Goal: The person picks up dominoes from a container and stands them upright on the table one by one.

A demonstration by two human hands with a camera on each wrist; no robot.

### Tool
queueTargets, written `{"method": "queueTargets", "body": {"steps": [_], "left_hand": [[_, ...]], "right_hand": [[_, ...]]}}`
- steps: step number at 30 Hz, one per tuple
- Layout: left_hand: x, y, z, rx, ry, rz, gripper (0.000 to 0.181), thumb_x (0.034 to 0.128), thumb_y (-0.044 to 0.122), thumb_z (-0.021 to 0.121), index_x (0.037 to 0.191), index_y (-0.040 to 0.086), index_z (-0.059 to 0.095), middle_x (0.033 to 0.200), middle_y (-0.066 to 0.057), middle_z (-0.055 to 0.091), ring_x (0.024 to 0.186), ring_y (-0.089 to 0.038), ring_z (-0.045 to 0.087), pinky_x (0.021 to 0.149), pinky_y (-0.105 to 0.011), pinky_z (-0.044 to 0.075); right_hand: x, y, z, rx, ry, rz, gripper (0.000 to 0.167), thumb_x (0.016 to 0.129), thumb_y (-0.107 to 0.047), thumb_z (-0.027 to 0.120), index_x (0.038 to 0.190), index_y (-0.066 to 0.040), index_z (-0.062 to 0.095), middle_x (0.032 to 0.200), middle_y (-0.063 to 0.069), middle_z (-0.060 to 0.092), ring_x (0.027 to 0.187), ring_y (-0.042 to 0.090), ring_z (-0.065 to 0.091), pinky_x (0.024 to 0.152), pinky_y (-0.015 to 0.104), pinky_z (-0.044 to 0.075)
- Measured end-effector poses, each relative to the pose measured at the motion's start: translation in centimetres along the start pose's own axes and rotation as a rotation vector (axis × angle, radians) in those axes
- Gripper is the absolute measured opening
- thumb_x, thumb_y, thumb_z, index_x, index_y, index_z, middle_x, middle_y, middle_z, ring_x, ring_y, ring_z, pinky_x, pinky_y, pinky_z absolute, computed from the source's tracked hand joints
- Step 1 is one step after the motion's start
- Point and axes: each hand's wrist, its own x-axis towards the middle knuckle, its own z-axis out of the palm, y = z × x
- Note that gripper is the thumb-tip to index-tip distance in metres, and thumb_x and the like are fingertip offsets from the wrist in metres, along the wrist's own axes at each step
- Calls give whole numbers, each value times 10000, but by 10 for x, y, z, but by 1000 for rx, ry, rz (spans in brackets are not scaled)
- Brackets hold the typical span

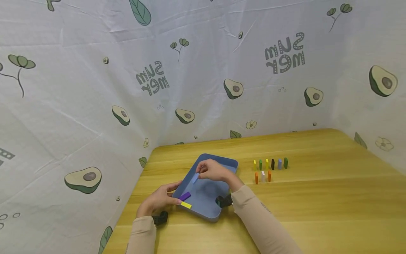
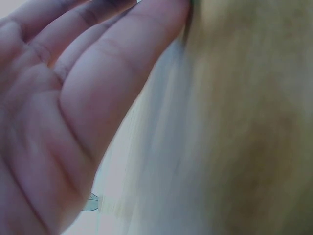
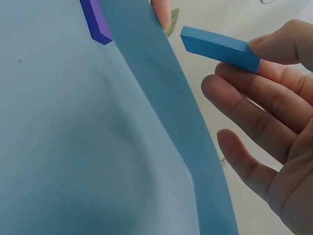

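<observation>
In the head view a blue-grey tray (image 1: 206,194) lies on the table, turned at an angle. My right hand (image 1: 215,171) pinches a light blue block (image 1: 195,178) by one end above the tray; the right wrist view shows that block (image 3: 220,47) between thumb and fingers of my right hand (image 3: 274,107). My left hand (image 1: 160,199) grips the tray's near left corner, its thumb beside a yellow block (image 1: 186,204). A purple block (image 1: 185,196) lies next to the yellow one. In the left wrist view my left hand (image 2: 73,98) fills the left side; what it holds is blurred.
Right of the tray, small blocks stand upright in two rows on the wooden table (image 1: 317,190): yellow, green, a black one (image 1: 272,164) and blue at the back, an orange one (image 1: 256,178), a white one (image 1: 263,176) and another orange in front. A patterned cloth (image 1: 203,70) hangs behind.
</observation>
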Motion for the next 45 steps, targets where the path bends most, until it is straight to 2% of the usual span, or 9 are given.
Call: {"method": "queueTargets", "body": {"steps": [6, 11, 15, 24, 31, 37, 41, 43, 45], "left_hand": [[0, 0, 0, -5, 0, 2, 869, 844, 204, 819, 1552, 30, 344, 1591, -240, 345, 1367, -487, 459, 1040, -466, 505], [0, -1, 0, -2, -4, 13, 867, 846, 204, 817, 1549, 21, 344, 1593, -236, 343, 1368, -490, 456, 1043, -467, 502], [-1, -1, 0, 11, -5, 15, 875, 841, 205, 822, 1549, 19, 343, 1593, -242, 336, 1369, -494, 451, 1051, -474, 494], [-1, -1, 2, 46, 14, -3, 877, 832, 230, 829, 1551, 51, 358, 1603, -219, 333, 1395, -496, 414, 1070, -484, 473], [-2, -1, 1, 43, 10, -5, 868, 839, 214, 822, 1553, 53, 355, 1607, -225, 320, 1380, -517, 420, 1063, -494, 478], [-3, -1, 0, 41, 1, 13, 864, 846, 205, 815, 1553, 41, 347, 1600, -244, 320, 1366, -520, 435, 1057, -504, 481], [-3, -1, 0, 24, 0, 14, 867, 848, 195, 813, 1554, 29, 338, 1598, -256, 312, 1361, -510, 447, 1041, -461, 503], [-3, -1, 0, 17, -3, 13, 869, 852, 187, 809, 1556, 22, 328, 1600, -265, 298, 1361, -505, 449, 1029, -434, 514], [-3, 0, 0, 12, -8, 11, 867, 856, 179, 805, 1558, 19, 321, 1602, -268, 290, 1362, -497, 453, 1022, -412, 521]], "right_hand": [[-10, -5, -5, -6, 27, -18, 168, 946, -71, 654, 1081, 25, 676, 977, 47, 754, 912, 135, 692, 855, 357, 562], [-18, -4, -9, 12, 54, -31, 132, 957, -89, 647, 1071, -37, 687, 1039, 118, 749, 948, 162, 692, 860, 366, 565], [-24, 0, -14, 24, 75, -13, 138, 961, -120, 645, 1082, -69, 688, 1066, 100, 740, 969, 160, 685, 865, 358, 560], [-39, 2, -30, 50, 112, -40, 172, 971, -107, 618, 1107, -19, 675, 1086, 159, 722, 950, 165, 671, 862, 363, 559], [-48, 5, -47, 49, 103, -21, 196, 975, -79, 613, 1128, 26, 676, 1111, 225, 705, 974, 198, 682, 872, 366, 567], [-61, 4, -63, 72, 89, -12, 207, 985, -61, 592, 1145, 55, 653, 1127, 247, 693, 1019, 278, 672, 901, 460, 557], [-70, 6, -76, 82, 102, -12, 216, 995, -72, 587, 1166, 50, 640, 1136, 238, 691, 1051, 345, 647, 911, 471, 533], [-74, 8, -81, 78, 121, -9, 220, 994, -86, 599, 1164, 49, 642, 1117, 214, 697, 1057, 362, 643, 904, 417, 529], [-77, 11, -84, 78, 143, -4, 220, 992, -90, 607, 1156, 52, 642, 1110, 212, 694, 1047, 351, 646, 914, 418, 530]]}}
